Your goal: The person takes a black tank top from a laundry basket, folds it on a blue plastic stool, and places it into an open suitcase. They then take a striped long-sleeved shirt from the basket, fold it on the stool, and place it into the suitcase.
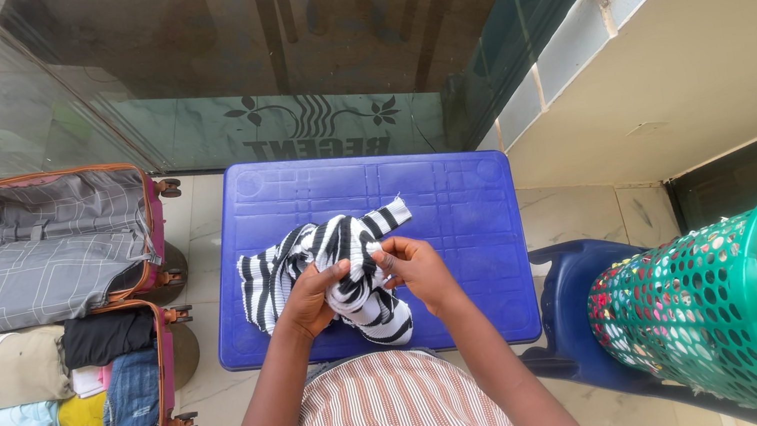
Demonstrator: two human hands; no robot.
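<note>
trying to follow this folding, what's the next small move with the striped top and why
Probably spread the black and white striped garment flat on the blue table. Both the left hand and right hand pinch it in a bunched heap, part draped on the table, so it looks too crumpled to fold neatly yet.
</note>
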